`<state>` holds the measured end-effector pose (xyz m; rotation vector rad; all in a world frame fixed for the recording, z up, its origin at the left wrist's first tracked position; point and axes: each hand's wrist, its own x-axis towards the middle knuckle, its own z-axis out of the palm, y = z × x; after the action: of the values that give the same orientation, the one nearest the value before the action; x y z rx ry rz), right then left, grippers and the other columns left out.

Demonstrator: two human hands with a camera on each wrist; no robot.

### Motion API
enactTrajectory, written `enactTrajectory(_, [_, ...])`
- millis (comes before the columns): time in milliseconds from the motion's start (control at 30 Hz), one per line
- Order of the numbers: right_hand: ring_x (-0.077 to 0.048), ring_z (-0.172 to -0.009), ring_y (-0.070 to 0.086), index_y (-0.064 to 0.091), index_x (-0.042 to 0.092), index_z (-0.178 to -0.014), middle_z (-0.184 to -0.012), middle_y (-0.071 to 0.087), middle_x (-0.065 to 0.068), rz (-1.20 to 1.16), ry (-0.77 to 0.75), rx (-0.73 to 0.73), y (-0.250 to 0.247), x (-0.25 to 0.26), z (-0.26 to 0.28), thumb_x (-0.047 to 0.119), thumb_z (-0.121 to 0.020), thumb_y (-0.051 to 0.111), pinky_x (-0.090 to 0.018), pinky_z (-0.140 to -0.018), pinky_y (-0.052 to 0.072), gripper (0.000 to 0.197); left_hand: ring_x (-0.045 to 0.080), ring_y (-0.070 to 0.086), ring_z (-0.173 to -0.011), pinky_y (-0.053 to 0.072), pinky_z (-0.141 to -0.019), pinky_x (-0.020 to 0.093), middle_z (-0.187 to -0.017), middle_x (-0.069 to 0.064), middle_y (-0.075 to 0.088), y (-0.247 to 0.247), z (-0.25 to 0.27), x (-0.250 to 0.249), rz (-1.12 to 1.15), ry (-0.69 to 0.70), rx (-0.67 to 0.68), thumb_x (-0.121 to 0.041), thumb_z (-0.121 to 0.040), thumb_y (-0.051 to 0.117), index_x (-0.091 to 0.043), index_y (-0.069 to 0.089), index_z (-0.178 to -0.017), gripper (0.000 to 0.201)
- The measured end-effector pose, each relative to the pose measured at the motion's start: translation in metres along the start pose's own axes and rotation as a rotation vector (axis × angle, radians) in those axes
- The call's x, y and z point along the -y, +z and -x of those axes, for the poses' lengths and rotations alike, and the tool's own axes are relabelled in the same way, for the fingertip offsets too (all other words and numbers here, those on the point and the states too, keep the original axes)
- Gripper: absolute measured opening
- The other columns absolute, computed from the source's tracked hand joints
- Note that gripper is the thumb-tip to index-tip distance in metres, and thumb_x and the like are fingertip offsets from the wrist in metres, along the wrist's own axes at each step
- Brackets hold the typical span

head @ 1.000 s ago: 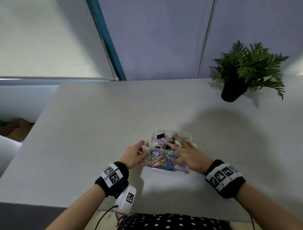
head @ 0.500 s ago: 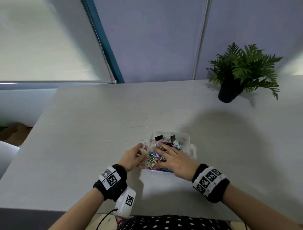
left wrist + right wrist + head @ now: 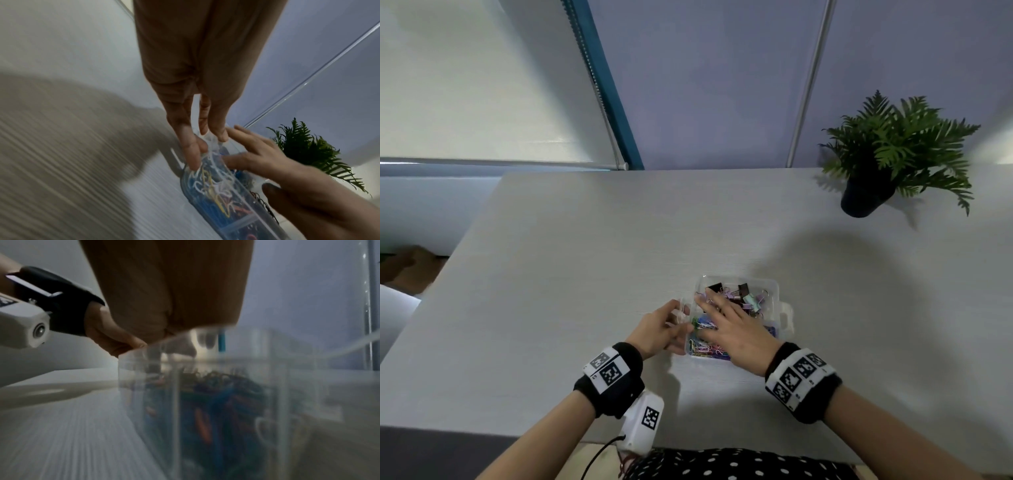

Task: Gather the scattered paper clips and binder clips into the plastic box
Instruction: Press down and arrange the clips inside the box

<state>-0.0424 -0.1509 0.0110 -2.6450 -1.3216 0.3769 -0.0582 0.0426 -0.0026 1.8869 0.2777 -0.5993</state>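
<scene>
A clear plastic box (image 3: 777, 291) stands on the grey table near me. Black and pastel binder clips (image 3: 748, 298) fill its far compartment, coloured paper clips (image 3: 705, 349) its near one. My left hand (image 3: 671, 325) pinches the box's left rim; the left wrist view shows the left hand (image 3: 205, 139) with thumb and fingers on the clear edge above the paper clips (image 3: 209, 183). My right hand (image 3: 732, 329) lies flat over the box's left half, fingers straight and spread, hiding much of the contents. The right wrist view shows the box wall (image 3: 226, 402), blurred.
A potted fern (image 3: 887, 161) stands at the table's far right. The table's left edge (image 3: 448, 267) drops to the floor, and its near edge runs just under my wrists. No loose clips show on the bare tabletop (image 3: 585, 274).
My right hand has slid left across the top of the box. The left hand has kept its hold on the box's left side, and the box has stayed put.
</scene>
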Motion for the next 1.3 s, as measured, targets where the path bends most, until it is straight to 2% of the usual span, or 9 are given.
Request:
enactTrajectory(167, [-0.024,-0.136,-0.029,0.058,0.018,-0.121,-0.158,-0.002,-0.007,-0.046,-0.023,0.06,0.001,-0.017,0.019,-0.007,-0.083,0.042,-0.04,-0.112,-0.011,0.048,0.018,0.07,-0.063,0.061,-0.062,0.035,-0.092,0.009,0.061,-0.001,-0.002,0.007,0.042,-0.004,0.004,-0.009,-0.092,0.054,-0.016,0.049,-0.104,0.015])
enactTrajectory(267, [-0.021,-0.142,-0.02,0.062,0.022,-0.114,-0.158,0.007,-0.005,-0.089,-0.043,0.009,0.002,-0.031,0.032,-0.011,-0.072,0.044,-0.045,-0.116,-0.001,0.056,0.014,0.069,-0.059,0.06,-0.059,0.031,-0.091,0.008,0.06,-0.001,-0.002,0.007,0.04,0.001,0.006,-0.007,-0.092,0.053,-0.017,0.049,-0.102,0.014])
enactTrajectory(333, [-0.019,-0.142,-0.002,0.063,0.026,-0.111,-0.154,0.023,-0.007,-0.122,-0.002,-0.151,0.003,-0.038,0.04,-0.014,-0.063,0.048,-0.046,-0.112,0.014,0.065,0.016,0.069,-0.061,0.06,-0.06,0.032,-0.091,0.009,0.061,-0.002,-0.002,0.007,0.049,0.009,0.0,-0.007,-0.091,0.055,-0.019,0.05,-0.098,0.014])
enactTrajectory(467, [-0.013,-0.121,0.036,0.059,0.016,-0.117,-0.13,0.05,-0.001,-0.354,0.331,-0.502,0.002,-0.054,0.07,-0.013,-0.075,0.039,-0.021,-0.105,0.028,0.055,0.015,0.065,-0.061,0.06,-0.06,0.03,-0.082,0.007,0.062,-0.001,0.001,0.007,0.028,0.037,-0.035,-0.006,-0.092,0.053,-0.02,0.052,-0.088,0.015])
enactTrajectory(567, [-0.019,-0.083,0.057,0.053,0.014,-0.112,-0.095,0.06,-0.004,-0.668,0.728,-0.501,0.003,-0.064,0.091,0.001,-0.089,0.05,-0.028,-0.076,0.046,0.027,0.02,0.059,-0.06,0.058,-0.056,0.031,-0.073,0.007,0.057,0.001,0.003,0.007,0.032,0.059,-0.072,0.0,-0.093,0.047,-0.014,0.05,-0.084,0.017])
enactTrajectory(700, [-0.019,-0.052,0.057,0.047,0.014,-0.093,-0.068,0.063,-0.007,-1.035,0.812,-0.203,0.009,-0.061,0.087,0.022,-0.095,0.049,-0.025,-0.045,0.045,0.008,0.008,0.061,-0.055,0.057,-0.051,0.025,-0.074,0.006,0.056,0.005,-0.004,-0.004,-0.02,0.088,-0.101,0.005,-0.09,0.048,-0.018,0.048,-0.074,0.028])
enactTrajectory(833, [-0.015,-0.049,0.052,0.037,0.022,-0.076,-0.064,0.057,-0.003,-0.941,0.792,-0.24,0.006,-0.059,0.07,0.016,-0.097,0.043,-0.016,-0.039,0.041,0.022,0.015,0.06,-0.062,0.055,-0.047,0.02,-0.081,0.009,0.055,0.01,-0.013,-0.016,0.032,0.089,-0.095,0.007,-0.09,0.048,-0.013,0.049,-0.078,0.023])
enactTrajectory(967, [-0.013,-0.049,0.049,0.035,0.023,-0.074,-0.064,0.056,-0.001,-0.9,0.779,-0.218,0.0,-0.066,0.06,0.016,-0.099,0.038,-0.012,-0.038,0.038,0.026,0.018,0.057,-0.065,0.054,-0.046,0.019,-0.08,0.008,0.053,0.004,-0.021,-0.019,0.101,0.072,-0.102,0.002,-0.089,0.053,-0.008,0.049,-0.084,0.013])
enactTrajectory(1300, [-0.015,-0.049,0.048,0.038,0.023,-0.078,-0.065,0.058,-0.003,-0.925,0.751,-0.198,-0.008,-0.087,0.032,0.016,-0.099,0.036,-0.021,-0.044,0.038,0.022,0.002,0.057,-0.049,0.055,-0.046,0.021,-0.072,0.004,0.051,-0.008,-0.042,-0.024,0.179,0.07,-0.141,0.007,-0.092,0.046,-0.013,0.051,-0.079,0.024])
